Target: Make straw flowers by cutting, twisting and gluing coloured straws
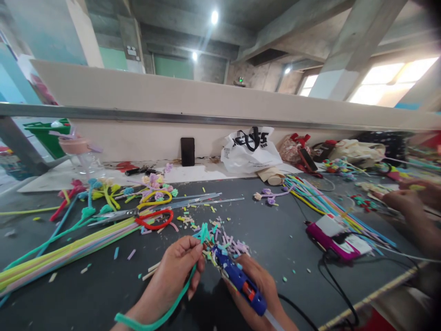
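Pinched in the fingers of my left hand (181, 271) is a teal pipe cleaner (172, 307), its tail curving down over my wrist and short teal loops showing above the fingertips. My right hand (263, 285) grips a blue glue gun (237, 276) with a clear glue stick at its back end. The gun's nozzle points at the teal loops, close to my left fingertips; whether it touches them I cannot tell. Small cut pieces (232, 241) in lilac, teal and yellow lie just beyond both hands.
Scissors (155, 219) with red and yellow handles lie left, near long pipe cleaners (69, 248). Clear glue sticks (196, 201) lie behind. A purple power strip (330, 239) with cords sits right. A phone (188, 151) and white bag (251, 149) stand at the back. Another person's hands (409, 202) are far right.
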Tool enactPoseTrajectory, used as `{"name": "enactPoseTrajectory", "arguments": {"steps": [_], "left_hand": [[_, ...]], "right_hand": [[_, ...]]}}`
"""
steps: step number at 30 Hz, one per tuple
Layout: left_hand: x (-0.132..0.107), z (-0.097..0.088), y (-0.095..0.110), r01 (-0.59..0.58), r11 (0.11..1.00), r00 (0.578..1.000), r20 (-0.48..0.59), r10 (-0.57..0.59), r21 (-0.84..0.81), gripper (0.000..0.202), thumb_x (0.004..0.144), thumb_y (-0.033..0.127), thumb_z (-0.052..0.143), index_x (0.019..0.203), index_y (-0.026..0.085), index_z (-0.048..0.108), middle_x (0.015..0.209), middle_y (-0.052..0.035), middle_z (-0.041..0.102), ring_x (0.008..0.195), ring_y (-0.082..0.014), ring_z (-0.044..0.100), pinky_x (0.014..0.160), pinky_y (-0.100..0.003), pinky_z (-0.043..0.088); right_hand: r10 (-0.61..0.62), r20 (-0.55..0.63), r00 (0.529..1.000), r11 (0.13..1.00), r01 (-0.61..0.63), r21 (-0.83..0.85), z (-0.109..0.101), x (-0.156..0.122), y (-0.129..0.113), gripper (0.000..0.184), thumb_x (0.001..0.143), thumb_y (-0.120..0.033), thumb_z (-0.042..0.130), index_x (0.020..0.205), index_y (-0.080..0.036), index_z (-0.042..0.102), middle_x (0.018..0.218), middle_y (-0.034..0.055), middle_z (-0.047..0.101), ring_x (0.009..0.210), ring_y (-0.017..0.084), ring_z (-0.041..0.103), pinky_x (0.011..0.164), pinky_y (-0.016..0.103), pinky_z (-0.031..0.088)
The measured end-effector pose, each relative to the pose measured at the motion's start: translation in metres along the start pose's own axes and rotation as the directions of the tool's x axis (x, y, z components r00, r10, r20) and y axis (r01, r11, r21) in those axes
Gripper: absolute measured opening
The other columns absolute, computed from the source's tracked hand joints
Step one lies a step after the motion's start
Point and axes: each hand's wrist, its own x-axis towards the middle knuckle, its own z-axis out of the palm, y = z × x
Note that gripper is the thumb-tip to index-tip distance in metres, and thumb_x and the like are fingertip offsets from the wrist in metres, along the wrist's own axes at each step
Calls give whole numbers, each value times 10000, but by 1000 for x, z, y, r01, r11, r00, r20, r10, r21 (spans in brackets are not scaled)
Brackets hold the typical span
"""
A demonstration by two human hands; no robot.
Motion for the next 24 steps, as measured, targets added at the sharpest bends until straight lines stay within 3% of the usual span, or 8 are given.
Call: {"name": "enactPoseTrajectory", "arguments": {"steps": [10, 14, 24], "left_hand": [[-2, 1, 0, 11, 999, 1000, -13, -11, 39, 241, 733, 395, 562, 716, 192, 432, 510, 68, 523, 279, -46, 392, 225, -143, 312], [-1, -1, 0, 6, 999, 1000, 5, -6, 47, 253, 731, 403, 563, 687, 190, 435, 485, 75, 511, 261, -40, 368, 223, -146, 308], [0, -1, 0, 12, 998, 1000, 7, -12, 66, 275, 703, 433, 571, 696, 193, 436, 504, 70, 516, 269, -48, 388, 222, -151, 306]], "right_hand": [[-7, 39, 999, 996, 11, -87, 3, -5, 10, 47, 719, -217, 519, 714, -185, 551, 646, 26, 578, 593, 156, 565, 544, 251, 458], [0, -6, 1000, 996, -1, -94, 4, -6, 13, 90, 703, -211, 533, 778, -182, 572, 727, 52, 619, 658, 182, 596, 594, 288, 486], [-21, -48, 999, 998, 19, -54, 2, 0, 2, 65, 701, -203, 535, 753, -187, 571, 695, 39, 614, 629, 167, 589, 571, 267, 488]]}}
